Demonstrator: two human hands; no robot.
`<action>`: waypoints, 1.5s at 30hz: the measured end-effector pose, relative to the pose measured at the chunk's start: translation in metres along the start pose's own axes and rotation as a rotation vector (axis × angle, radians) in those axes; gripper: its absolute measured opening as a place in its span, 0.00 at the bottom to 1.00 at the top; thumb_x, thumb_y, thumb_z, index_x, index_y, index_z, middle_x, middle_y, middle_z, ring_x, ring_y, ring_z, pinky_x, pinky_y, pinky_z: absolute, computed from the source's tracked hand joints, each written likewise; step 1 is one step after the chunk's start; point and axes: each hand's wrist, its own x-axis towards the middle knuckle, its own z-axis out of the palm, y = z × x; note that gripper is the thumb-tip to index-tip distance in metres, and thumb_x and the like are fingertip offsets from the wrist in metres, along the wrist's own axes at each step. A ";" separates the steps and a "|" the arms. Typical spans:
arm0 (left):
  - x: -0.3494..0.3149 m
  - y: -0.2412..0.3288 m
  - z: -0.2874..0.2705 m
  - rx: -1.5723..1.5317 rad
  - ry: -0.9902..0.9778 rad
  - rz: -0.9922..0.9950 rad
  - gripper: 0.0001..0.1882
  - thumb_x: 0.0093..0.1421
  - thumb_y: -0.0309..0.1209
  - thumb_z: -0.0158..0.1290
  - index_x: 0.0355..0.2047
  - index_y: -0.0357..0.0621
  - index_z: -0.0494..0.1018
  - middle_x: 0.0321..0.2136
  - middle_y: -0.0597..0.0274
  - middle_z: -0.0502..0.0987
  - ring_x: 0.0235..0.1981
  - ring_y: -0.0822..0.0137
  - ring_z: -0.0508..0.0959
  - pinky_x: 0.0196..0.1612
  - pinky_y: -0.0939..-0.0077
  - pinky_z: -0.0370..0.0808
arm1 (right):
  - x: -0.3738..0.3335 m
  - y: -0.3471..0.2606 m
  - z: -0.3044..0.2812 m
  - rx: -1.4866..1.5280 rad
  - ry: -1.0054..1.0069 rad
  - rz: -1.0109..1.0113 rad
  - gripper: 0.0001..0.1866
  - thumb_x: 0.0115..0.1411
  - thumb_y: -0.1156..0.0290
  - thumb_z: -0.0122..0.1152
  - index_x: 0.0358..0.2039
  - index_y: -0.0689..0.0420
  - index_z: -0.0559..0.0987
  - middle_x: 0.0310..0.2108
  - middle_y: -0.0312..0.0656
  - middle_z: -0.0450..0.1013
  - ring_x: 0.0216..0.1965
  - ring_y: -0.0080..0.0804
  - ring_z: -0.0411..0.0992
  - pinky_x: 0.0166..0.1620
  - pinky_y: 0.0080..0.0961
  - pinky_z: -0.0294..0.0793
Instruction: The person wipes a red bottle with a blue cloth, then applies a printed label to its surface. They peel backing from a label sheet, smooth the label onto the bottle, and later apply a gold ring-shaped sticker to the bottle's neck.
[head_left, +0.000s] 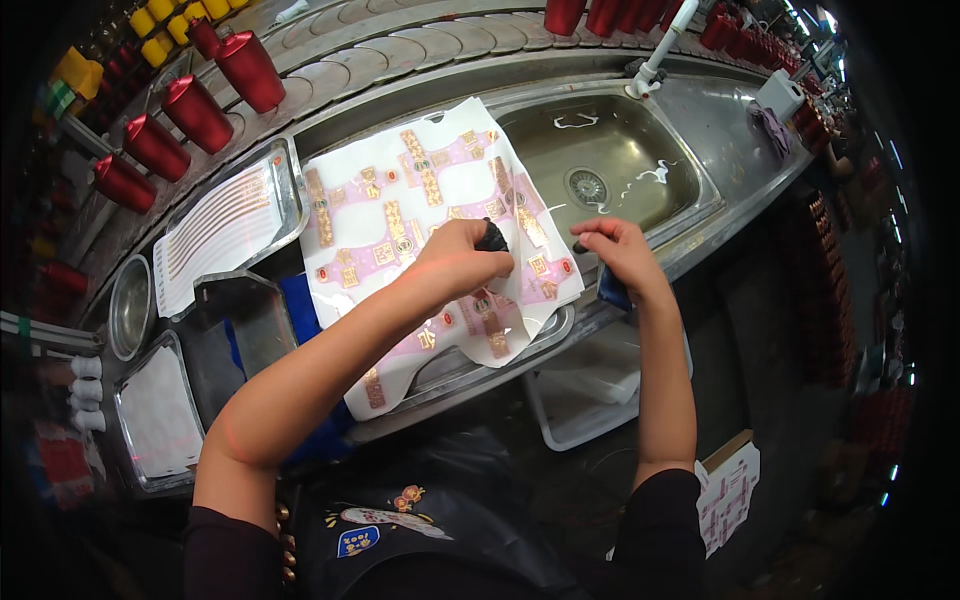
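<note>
A white sheet of pink and gold decals (465, 185) lies over the metal counter, its right part curling up. My left hand (460, 262) is closed at this raised part, thumb and fingers pinching the sheet. Something black covers a fingertip there. To its right, over the sink's front edge, my right hand (625, 262) is held with its fingers curled together. A small dark piece sits at its fingertips; whether it is worn or held I cannot make out. Just under that hand shows a dark blue thing (612, 290), partly hidden by the palm.
Behind the sheet is a sink (640, 150) with water and a white tap (665, 45). Left stand a metal tray with striped sheets (222, 232), a round bowl (131, 305) and another tray (158, 410). Red bottles (250, 72) line a conveyor (400, 55). A white bin (580, 400) sits below.
</note>
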 end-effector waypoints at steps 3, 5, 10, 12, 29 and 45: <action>-0.023 0.003 -0.021 -0.121 -0.005 0.039 0.07 0.54 0.27 0.56 0.31 0.37 0.74 0.27 0.62 0.77 0.29 0.70 0.78 0.34 0.76 0.77 | 0.043 0.009 -0.013 -0.023 0.163 -0.006 0.16 0.59 0.72 0.61 0.47 0.64 0.82 0.37 0.37 0.79 0.39 0.21 0.72 0.45 0.18 0.70; -0.036 0.008 -0.039 -0.216 0.033 0.056 0.05 0.52 0.27 0.56 0.30 0.39 0.73 0.25 0.64 0.75 0.26 0.71 0.76 0.31 0.75 0.77 | 0.082 0.024 -0.020 -0.056 0.296 0.013 0.19 0.56 0.68 0.63 0.46 0.64 0.81 0.38 0.42 0.79 0.39 0.27 0.74 0.44 0.23 0.72; -0.067 0.017 -0.098 -0.420 0.254 0.088 0.06 0.50 0.23 0.54 0.25 0.46 0.67 0.19 0.70 0.68 0.19 0.75 0.69 0.28 0.73 0.75 | 0.152 0.073 -0.044 -0.537 0.675 0.251 0.22 0.54 0.62 0.64 0.46 0.64 0.80 0.35 0.50 0.79 0.33 0.39 0.76 0.40 0.31 0.76; -0.083 0.010 -0.119 -0.468 0.375 0.128 0.06 0.51 0.23 0.52 0.27 0.47 0.66 0.17 0.70 0.67 0.18 0.75 0.66 0.27 0.71 0.74 | 0.156 0.072 -0.051 -0.500 0.553 0.351 0.21 0.57 0.60 0.63 0.45 0.63 0.80 0.31 0.50 0.79 0.26 0.39 0.75 0.32 0.33 0.77; -0.124 -0.029 -0.182 -0.398 0.433 0.099 0.05 0.48 0.22 0.52 0.26 0.44 0.69 0.20 0.68 0.71 0.18 0.72 0.69 0.25 0.76 0.72 | 0.134 -0.032 0.027 -0.183 0.261 -0.251 0.15 0.60 0.65 0.62 0.42 0.63 0.83 0.35 0.39 0.80 0.37 0.25 0.75 0.42 0.23 0.73; -0.130 -0.032 -0.191 -0.288 0.391 0.129 0.04 0.49 0.21 0.51 0.25 0.43 0.70 0.20 0.68 0.71 0.18 0.73 0.69 0.25 0.76 0.71 | 0.111 -0.130 0.100 0.270 -0.393 -0.088 0.16 0.65 0.58 0.61 0.37 0.59 0.82 0.16 0.29 0.65 0.13 0.16 0.57 0.17 0.18 0.57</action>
